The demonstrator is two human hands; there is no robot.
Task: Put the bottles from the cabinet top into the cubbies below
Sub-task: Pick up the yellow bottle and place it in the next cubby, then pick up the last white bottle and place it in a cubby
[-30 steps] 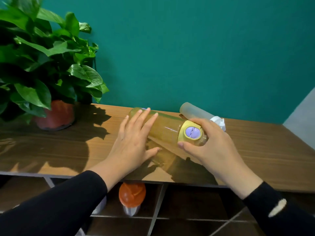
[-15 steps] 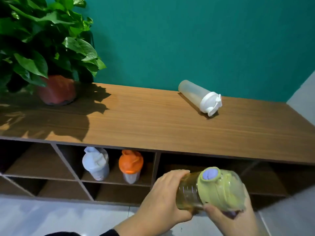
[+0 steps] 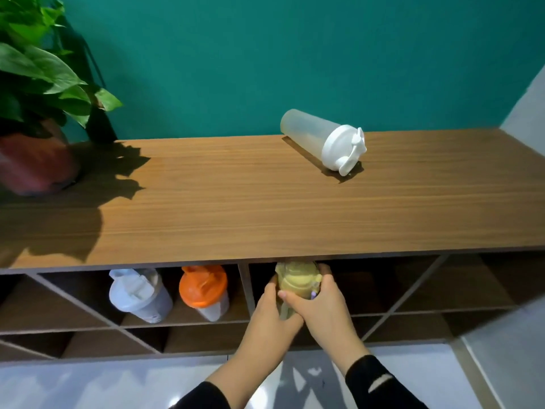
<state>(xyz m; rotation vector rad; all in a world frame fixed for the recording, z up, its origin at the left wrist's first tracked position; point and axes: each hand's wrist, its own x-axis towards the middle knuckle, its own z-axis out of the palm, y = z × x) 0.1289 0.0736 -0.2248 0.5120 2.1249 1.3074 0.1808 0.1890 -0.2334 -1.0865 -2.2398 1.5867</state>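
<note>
Hands meet at the mouth of an upper cubby just right of a vertical divider, both wrapped around a yellow-lidded bottle. The left hand clasps the bottle's near left side, fingers curled shut on it; the right hand closes over the front and right side, thumb pressed across the lid's lower edge. The bottle stands roughly upright, its long axis vertical, lid uppermost and tucked just under the front edge of the cabinet top. Whether its base already rests on the cubby floor is hidden by the hands. It lies straight ahead of both palms, so the likely remaining move is a short push inward and a release, with neither hand clearly nearer. In the cubby to the left stand a white-lidded bottle and an orange-lidded bottle, side by side. Still on the cabinet top, well apart from the hands and toward the back right, a clear bottle with a white cap lies on its side, cap pointing forward and right. A potted plant sits at the far left.
</note>
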